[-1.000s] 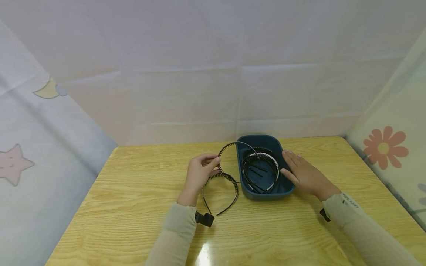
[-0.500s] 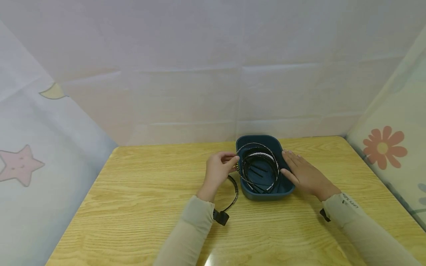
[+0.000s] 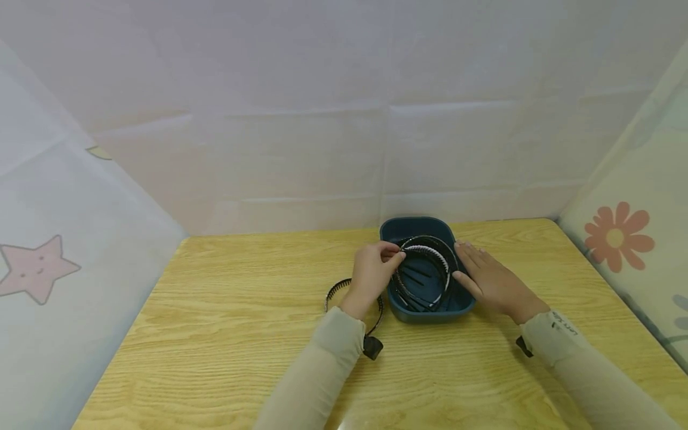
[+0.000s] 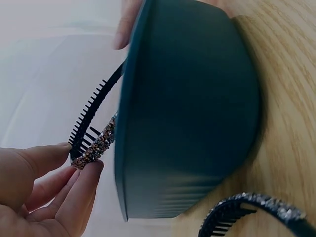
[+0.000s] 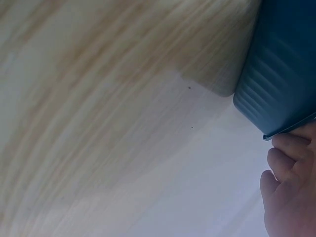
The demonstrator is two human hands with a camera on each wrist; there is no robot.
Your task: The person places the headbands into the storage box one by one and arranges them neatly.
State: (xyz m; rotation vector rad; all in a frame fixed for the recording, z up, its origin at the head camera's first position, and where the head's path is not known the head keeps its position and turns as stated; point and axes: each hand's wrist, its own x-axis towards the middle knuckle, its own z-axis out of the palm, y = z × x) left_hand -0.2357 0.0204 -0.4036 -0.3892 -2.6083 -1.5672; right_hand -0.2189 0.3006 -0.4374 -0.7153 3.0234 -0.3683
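Over the left edge of the dark blue bin (image 3: 411, 224), my left hand (image 3: 371, 275) pinches a black toothed headband between thumb and fingers. In the left wrist view that headband (image 4: 101, 143) shows a glittery, multicoloured outer face, and its far part passes behind the bin's rim. Several headbands lie inside the bin, mostly black, one with a white braided look (image 3: 443, 260). My right hand (image 3: 489, 283) rests against the bin's right rim, its fingers straight. Another glittery toothed headband (image 4: 261, 200) lies on the table left of the bin, partly covered by my left forearm in the head view.
The pale wooden table (image 3: 231, 310) carries the bin near its back edge. A light cloth wall (image 3: 301, 173) stands close behind, and printed cloth panels flank both sides. A black wrist camera (image 3: 372, 346) sits under my left sleeve, just over the loose headband.
My left hand has moved right with the pinched headband, from beside the bin to over its left rim, lowering the band among the others. My right hand stays at the right rim.
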